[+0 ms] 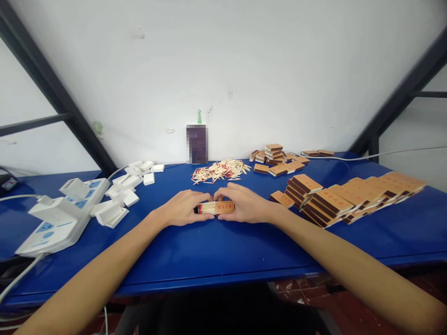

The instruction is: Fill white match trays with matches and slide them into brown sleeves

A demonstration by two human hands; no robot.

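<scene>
Both hands meet at one matchbox near the middle of the blue table. My left hand (185,207) grips the inner tray (207,208), which lies partly outside the cover and holds red-tipped matches. My right hand (247,204) has thumb and fingers closed on the orange-brown cover (225,207) with red print. Tray and cover are joined, the tray's right part hidden inside the cover. Just beyond the hands lies a loose heap of matches (223,170).
White empty trays (120,190) lie at left, beside a white power strip (82,218) with plugged-in adapters. On the right are rows of stacked matchboxes (335,197), with a smaller pile (275,156) behind. A blurred dark box (197,144) stands against the wall.
</scene>
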